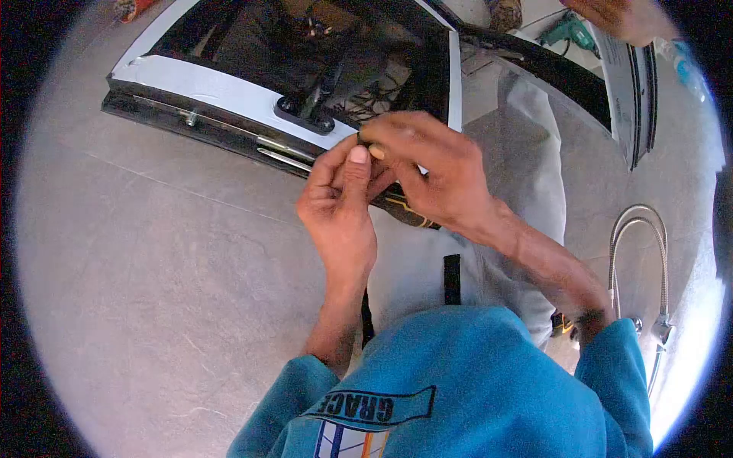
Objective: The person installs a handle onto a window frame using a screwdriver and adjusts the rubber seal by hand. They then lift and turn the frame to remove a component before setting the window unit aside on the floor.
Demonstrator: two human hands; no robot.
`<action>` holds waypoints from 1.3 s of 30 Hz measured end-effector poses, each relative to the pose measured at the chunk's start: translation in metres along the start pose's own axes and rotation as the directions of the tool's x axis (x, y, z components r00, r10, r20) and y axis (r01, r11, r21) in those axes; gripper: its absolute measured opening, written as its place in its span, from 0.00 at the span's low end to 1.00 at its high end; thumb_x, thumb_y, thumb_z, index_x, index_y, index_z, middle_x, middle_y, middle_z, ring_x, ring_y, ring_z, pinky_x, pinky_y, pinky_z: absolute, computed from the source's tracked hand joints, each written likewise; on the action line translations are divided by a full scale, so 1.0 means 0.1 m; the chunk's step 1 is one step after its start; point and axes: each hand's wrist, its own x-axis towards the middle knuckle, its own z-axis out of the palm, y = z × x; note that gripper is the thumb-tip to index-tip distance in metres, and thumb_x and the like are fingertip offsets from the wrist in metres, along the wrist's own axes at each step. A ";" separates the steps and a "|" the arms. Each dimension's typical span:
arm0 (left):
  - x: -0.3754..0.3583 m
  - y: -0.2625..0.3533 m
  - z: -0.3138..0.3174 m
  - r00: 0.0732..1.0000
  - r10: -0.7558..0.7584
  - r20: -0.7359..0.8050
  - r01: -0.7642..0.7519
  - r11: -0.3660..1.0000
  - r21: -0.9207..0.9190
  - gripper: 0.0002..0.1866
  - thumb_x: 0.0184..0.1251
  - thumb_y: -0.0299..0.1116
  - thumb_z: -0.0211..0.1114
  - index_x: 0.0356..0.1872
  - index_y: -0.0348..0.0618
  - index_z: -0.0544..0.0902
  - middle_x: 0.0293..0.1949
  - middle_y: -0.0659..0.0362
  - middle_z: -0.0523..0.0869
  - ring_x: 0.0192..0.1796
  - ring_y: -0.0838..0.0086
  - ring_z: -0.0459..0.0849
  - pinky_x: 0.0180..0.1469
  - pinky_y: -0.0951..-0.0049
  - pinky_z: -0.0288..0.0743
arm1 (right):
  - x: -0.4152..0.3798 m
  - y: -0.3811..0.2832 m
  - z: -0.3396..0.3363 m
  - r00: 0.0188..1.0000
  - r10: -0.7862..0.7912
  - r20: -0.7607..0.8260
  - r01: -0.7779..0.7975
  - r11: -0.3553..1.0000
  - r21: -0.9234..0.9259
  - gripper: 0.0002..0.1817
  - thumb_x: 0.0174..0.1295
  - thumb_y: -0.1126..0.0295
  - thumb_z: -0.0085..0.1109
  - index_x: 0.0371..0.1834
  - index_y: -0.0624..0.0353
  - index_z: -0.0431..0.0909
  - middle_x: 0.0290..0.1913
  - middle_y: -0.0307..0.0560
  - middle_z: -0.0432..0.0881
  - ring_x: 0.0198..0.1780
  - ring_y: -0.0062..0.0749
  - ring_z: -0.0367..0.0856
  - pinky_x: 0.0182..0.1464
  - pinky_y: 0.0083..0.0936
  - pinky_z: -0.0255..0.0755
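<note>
My left hand (340,195) is closed in a pinch, thumb up, in front of my knees. My right hand (435,164) meets it at the fingertips, its thumb and fingers also pinched together. Between the fingertips a small dark piece (362,140) shows; it is too small and too covered to name. Just beyond my hands lies a window sash with a white frame (206,82) and dark reflective glass (374,57). A black window handle (305,116) sits on the near frame bar, close to my left fingers. A metal strip (282,158) shows along the sash's edge.
A second dark-edged frame (637,99) stands at the right. Near it lies a green power drill (571,34), and another person's arm (622,17) reaches in at the top right. A metal shower hose (663,259) loops at the right. Grey floor (168,267) lies left.
</note>
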 end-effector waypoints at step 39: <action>0.66 -0.16 -0.57 0.605 0.779 -0.164 -0.578 0.572 0.582 0.15 0.60 0.26 0.61 0.49 0.39 0.76 0.55 0.50 0.66 0.54 0.69 0.69 0.51 0.72 0.69 | 0.23 0.05 0.46 0.917 0.396 -0.044 -0.361 0.872 0.332 0.07 0.53 0.75 0.61 0.35 0.65 0.81 0.31 0.39 0.81 0.33 0.17 0.76 0.37 0.16 0.69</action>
